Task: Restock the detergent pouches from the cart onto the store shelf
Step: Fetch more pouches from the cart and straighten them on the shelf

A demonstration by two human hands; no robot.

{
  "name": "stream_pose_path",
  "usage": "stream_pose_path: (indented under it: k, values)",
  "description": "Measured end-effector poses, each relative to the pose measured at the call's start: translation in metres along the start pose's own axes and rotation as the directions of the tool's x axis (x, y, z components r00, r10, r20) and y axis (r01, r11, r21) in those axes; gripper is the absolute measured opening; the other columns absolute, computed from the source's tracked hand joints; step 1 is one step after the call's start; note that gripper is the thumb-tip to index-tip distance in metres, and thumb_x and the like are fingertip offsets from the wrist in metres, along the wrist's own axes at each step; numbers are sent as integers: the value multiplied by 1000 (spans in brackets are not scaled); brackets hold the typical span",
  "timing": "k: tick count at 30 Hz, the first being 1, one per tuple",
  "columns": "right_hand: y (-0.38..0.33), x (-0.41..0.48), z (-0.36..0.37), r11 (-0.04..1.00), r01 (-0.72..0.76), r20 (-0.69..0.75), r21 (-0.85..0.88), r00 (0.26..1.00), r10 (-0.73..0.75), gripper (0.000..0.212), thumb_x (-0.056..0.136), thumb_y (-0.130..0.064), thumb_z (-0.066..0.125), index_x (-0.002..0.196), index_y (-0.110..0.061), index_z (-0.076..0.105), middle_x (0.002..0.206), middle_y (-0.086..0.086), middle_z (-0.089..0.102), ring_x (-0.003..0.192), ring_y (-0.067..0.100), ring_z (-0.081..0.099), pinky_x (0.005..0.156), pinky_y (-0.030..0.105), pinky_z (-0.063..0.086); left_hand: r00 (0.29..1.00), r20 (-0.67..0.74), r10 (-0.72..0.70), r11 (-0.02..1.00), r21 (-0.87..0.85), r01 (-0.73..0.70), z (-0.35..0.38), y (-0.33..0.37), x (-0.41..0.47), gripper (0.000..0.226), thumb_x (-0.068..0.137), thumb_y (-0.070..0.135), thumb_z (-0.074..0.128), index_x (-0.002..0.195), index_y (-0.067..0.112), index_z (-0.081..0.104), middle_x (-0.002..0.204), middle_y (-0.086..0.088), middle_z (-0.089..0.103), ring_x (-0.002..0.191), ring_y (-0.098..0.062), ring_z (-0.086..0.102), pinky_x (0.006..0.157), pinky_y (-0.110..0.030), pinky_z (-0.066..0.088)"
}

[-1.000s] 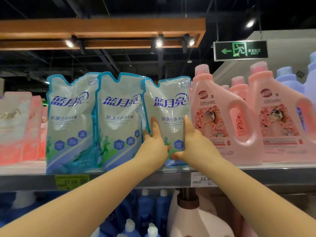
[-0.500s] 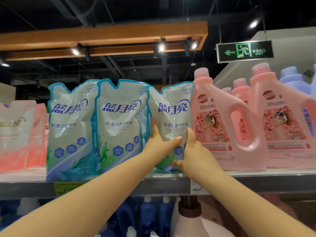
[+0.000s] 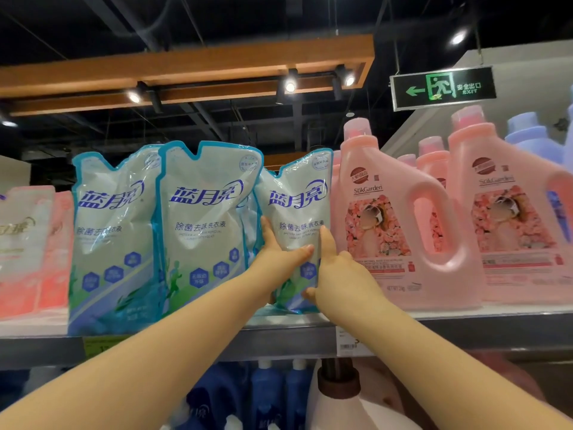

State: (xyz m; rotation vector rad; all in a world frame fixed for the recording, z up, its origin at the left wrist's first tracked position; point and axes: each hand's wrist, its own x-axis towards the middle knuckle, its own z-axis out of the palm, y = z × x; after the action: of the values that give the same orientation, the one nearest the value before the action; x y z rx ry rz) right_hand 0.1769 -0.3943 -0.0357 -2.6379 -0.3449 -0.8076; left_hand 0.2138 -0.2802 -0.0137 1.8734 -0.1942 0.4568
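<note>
Gripping the pouch (image 3: pixel 294 212) with left hand (image 3: pixel 279 259) and right hand (image 3: pixel 339 274), squeezing it in beside the bottle (image 3: pixel 393 169), probably risking it slumping forward off the shelf (image 3: pixel 465 330) when letting go.

Dark ceiling (image 3: pixel 93 20); wooden beam (image 3: pixel 186 62) with spotlights (image 3: pixel 290 87); green exit sign (image 3: pixel 443 88).

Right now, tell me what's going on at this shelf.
A person is stocking detergent. Both hands hold the right pouch, upright in the gap between the middle pouch and a pink bottle. The left hand grips its left edge with the thumb across the front. The right hand holds its right edge, lower down. The pouch's base appears to be down on the shelf, set a little further back than its neighbours. It has not been let go.
</note>
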Motion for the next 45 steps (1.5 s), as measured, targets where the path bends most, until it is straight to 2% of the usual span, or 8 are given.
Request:
stream_pose_path:
  k: [7,11,15,18,25,29,33,45]
  values:
    - [-1,23,6,995,-19,22,-93,1000,21,106,88,-18,60,143,-14,-30,119,14,58,104,31,58,71,35,42,999,-37,-23,997,-81,20,-1,-8,15,106,82,32,69,145,39,-16,151,-2,29,131,-31,38,100,-50,37]
    - [-6,39,12,989,-93,55,-117,993,100,108,87,-16,61,144,-15,-31,119,15,60,107,33,58,70,36,41,997,-74,-33,999,35,35,-3,-11,22,106,84,31,67,145,32,-20,151,-5,29,131,-33,37,103,-51,36]
    - [-9,41,15,984,-87,64,-153,993,97,100,90,-12,57,145,-8,-28,119,15,60,108,33,58,72,38,43,991,-107,-86,986,136,100,2,-8,29,111,83,36,67,143,30,-26,151,-16,22,133,-38,33,105,-57,34]
    - [-12,43,12,985,-113,109,-132,986,128,98,91,-11,54,144,-8,-28,128,17,56,114,33,56,86,43,47,984,-133,-116,978,158,136,7,-6,33,112,82,38,67,143,31,-27,151,-20,19,134,-40,31,105,-60,32]
    - [-19,46,12,975,-183,169,-125,965,203,104,90,-18,57,141,-7,-34,141,22,43,123,34,50,96,45,43,997,-51,-64,994,90,68,3,-8,34,109,82,34,69,145,34,-20,152,-11,26,133,-37,34,106,-56,33]
    - [-20,44,15,973,-190,146,-129,967,208,104,91,-19,56,140,-5,-34,136,19,50,121,33,53,96,45,44,999,-32,-3,998,65,5,2,-11,33,105,79,34,71,147,37,-8,150,-4,32,130,-35,39,104,-56,36]
    - [-18,42,15,974,-203,136,-103,967,216,107,90,-23,59,140,-5,-34,147,20,36,127,30,48,98,43,42,1000,-13,9,998,61,-8,4,-10,31,106,79,35,71,147,36,-10,152,-3,29,132,-35,37,106,-55,34]
    - [-18,40,13,970,-210,145,-119,963,226,111,88,-25,62,140,-5,-35,144,20,40,124,32,51,97,44,44,1000,0,1,1000,0,-1,5,-11,32,107,80,31,71,147,31,-13,152,-3,26,135,-33,33,107,-54,33]
